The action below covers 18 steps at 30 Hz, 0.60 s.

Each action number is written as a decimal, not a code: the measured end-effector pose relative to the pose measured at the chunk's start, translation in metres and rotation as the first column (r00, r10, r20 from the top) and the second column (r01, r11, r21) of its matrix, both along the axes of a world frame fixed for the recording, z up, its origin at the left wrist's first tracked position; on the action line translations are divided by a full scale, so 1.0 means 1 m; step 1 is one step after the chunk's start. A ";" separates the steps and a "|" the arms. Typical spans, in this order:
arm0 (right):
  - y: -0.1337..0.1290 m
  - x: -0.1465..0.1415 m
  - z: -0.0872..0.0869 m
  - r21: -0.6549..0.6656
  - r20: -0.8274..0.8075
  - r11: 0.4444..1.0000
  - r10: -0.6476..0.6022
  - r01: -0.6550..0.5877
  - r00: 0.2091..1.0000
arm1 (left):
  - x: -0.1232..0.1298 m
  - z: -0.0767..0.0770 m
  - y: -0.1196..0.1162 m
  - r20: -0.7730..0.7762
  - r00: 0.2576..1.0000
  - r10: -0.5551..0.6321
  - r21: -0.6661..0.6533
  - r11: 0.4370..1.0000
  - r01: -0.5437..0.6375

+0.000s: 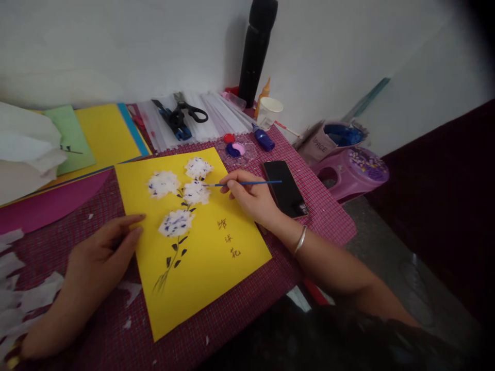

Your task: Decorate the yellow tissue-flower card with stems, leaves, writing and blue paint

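Note:
A yellow sheet point(204, 288) lies on the checked tablecloth, with four white paper flowers on it, dark leaves, a stem and handwritten characters. My right hand point(247, 193) pinches a thin blue paintbrush point(266, 182), whose tip meets the upper part of the middle flower point(196, 192). Purple-blue marks show on all the flowers, such as the lowest one point(177, 223). My left hand point(102, 255) rests at the sheet's left edge, fingers apart and holding nothing. Beyond the sheet, a clear palette point(247, 154) carries red, dark blue and pink paint.
A phone point(286, 189) lies right of the sheet. Behind are scissors point(187, 112), a blue paint bottle point(263, 138), a paper cup point(269, 112) and a black umbrella point(256, 51). Torn white paper point(38, 296) lies at left. A pink stool point(348, 170) stands beyond the table.

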State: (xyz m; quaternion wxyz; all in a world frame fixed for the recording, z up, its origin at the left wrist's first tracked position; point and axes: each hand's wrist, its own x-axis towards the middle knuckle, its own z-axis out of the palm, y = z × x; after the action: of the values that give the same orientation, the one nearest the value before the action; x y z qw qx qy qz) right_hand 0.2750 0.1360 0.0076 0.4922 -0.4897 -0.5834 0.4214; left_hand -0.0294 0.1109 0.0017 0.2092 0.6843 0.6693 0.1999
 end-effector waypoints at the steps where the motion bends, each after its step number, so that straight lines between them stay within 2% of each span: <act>1: -0.002 0.000 0.002 0.003 -0.001 1.000 0.004 -0.004 1.000 | 0.001 0.001 0.000 -0.003 1.000 -0.002 -0.002 1.000 0.002; 7: -0.006 -0.002 0.010 -0.032 -0.142 0.999 0.015 -0.019 0.990 | 0.004 0.002 0.001 0.012 1.000 -0.014 0.010 1.000 0.014; 13: 0.003 -0.008 -0.003 -0.192 -0.260 0.978 0.025 -0.077 0.965 | 0.002 -0.007 0.001 0.123 0.992 0.009 0.073 0.997 -0.018; 18: 0.009 -0.003 -0.006 -0.180 -0.308 0.983 -0.085 0.029 0.948 | 0.000 -0.011 0.000 0.169 0.984 0.046 0.057 0.997 -0.057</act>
State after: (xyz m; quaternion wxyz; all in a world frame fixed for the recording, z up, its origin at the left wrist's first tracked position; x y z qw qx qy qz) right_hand 0.2718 0.1454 0.0012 0.5464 -0.4739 -0.4443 0.5286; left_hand -0.0295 0.1111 -0.0093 0.2384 0.6536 0.6603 0.2828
